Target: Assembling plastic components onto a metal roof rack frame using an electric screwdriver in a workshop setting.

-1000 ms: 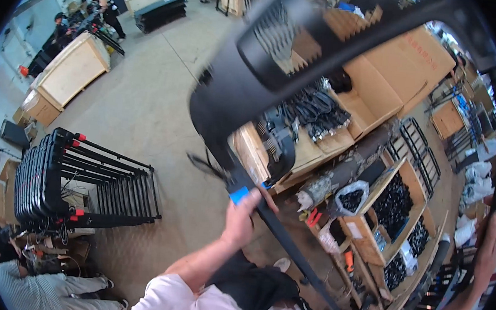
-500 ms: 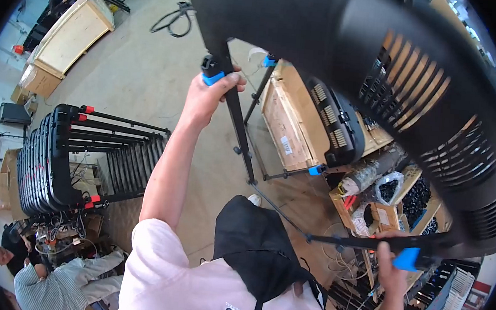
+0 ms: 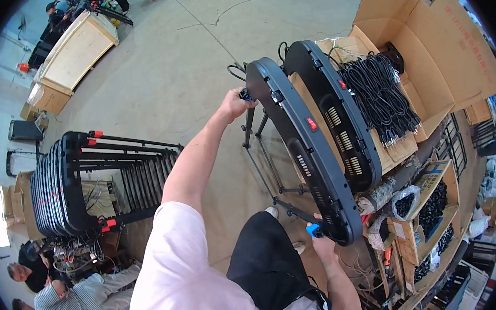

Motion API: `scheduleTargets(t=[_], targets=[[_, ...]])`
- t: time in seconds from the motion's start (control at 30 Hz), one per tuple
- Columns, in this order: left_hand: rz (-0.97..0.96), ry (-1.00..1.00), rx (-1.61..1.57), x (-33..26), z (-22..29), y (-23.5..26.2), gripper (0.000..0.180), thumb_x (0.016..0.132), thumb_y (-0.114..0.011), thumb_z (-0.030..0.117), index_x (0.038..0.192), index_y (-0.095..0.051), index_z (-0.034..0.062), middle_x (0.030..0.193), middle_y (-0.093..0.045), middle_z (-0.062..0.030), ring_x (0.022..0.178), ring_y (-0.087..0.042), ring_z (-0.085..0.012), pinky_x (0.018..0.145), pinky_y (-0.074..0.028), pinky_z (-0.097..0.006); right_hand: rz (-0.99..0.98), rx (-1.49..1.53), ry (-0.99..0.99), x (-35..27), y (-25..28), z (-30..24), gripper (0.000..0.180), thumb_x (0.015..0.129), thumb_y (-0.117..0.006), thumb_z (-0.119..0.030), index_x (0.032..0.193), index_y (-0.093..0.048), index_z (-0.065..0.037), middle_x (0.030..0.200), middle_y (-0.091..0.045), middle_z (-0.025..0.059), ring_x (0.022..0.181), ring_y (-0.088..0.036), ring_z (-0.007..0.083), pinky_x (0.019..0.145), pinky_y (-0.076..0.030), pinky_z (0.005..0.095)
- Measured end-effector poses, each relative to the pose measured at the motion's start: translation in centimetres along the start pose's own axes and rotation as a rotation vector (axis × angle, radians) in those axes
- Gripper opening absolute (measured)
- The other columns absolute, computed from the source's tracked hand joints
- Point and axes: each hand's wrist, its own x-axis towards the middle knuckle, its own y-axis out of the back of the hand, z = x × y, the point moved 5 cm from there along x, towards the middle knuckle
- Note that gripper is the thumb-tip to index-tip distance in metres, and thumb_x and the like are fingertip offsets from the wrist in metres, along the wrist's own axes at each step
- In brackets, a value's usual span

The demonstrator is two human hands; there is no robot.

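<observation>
Left arm stretched forward, the left hand (image 3: 237, 105) grips the far end of a black panel (image 3: 289, 120); the right arm is bent lower, its hand (image 3: 324, 244) gripping the near end. The panel is beside a second panel (image 3: 324, 94). Red print marks the carton (image 3: 436, 59); a small dark logo, the shirt (image 3: 189, 285).

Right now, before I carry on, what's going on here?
A person has both hands on a legged frame with a slotted black housing. The left hand grips its far end; the right hand is at the near end's blue fitting, its grip partly hidden. Just beyond stands a second slotted black housing, beside black cables and an open cardboard box.
</observation>
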Motion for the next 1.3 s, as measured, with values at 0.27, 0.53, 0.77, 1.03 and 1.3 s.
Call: scheduleTargets(t=[0.27, 0.53, 0.77, 1.03, 1.3], targets=[[0.062, -0.08, -0.136, 6.5, -0.8, -2.3, 0.063, 0.08, -0.079, -0.009, 0.139, -0.063, 0.0084, 0.11, -0.071, -0.0015, 0.101, -0.064, -0.0148, 0.092, -0.054, -0.032, -0.064, -0.383, -0.181, 2.4, -3.6, 4.0, 0.037, 0.092, -0.078, -0.03, 0.124, -0.073, -0.013, 0.121, -0.073, 0.0111, 0.112, -0.068, 0.0336, 0.101, -0.051, 0.0467], [0.106, -0.12, 0.227, 9.8, -2.1, -2.4, 0.065, 0.089, -0.077, 0.011, 0.148, -0.05, 0.0073, 0.127, -0.067, -0.0077, 0.113, -0.063, -0.0195, 0.098, -0.051, -0.035, -0.285, -0.564, -0.367, 6.6, -4.5, 2.1, 0.031, 0.087, -0.072, -0.032, 0.109, -0.077, -0.01, 0.099, -0.075, 0.0206, 0.099, -0.073, 0.0388, 0.083, -0.058, 0.0505], [0.084, 0.104, 0.007, 4.8, -14.1, -6.2, 0.079, 0.1, -0.07, 0.033, 0.162, -0.033, 0.0013, 0.148, -0.058, -0.0164, 0.094, -0.062, -0.0155, 0.077, -0.052, -0.032, -0.32, -0.504, -0.524, 5.7, 1.7, -0.3, 0.041, 0.094, -0.06, -0.041, 0.093, -0.078, -0.004, 0.099, -0.076, 0.0214, 0.099, -0.073, 0.0401, 0.087, -0.058, 0.0535], [-0.952, 0.56, 0.518, -24.3, -34.5, -17.8, 0.021, 0.099, -0.059, 0.025, 0.108, -0.073, 0.0123, 0.082, -0.067, -0.0065, 0.069, -0.066, -0.0219, 0.053, -0.052, -0.043, -0.369, -0.217, -1.036, -15.7, 4.9, 9.3, 0.039, 0.094, -0.058, -0.031, 0.115, -0.077, -0.004, 0.118, -0.075, 0.021, 0.112, -0.072, 0.0389, 0.095, -0.057, 0.0537], [-0.921, 0.618, 0.405, -24.6, -27.2, -32.7, 0.041, 0.106, -0.054, 0.021, 0.143, -0.042, 0.0105, 0.131, -0.047, -0.0164, 0.114, -0.052, -0.039, 0.087, -0.047, -0.062, -0.107, 0.0, -1.331, -36.7, 6.9, 13.0, 0.046, 0.091, -0.063, -0.034, 0.125, -0.074, -0.006, 0.13, -0.071, 0.0201, 0.125, -0.067, 0.0366, 0.104, -0.052, 0.0527]])
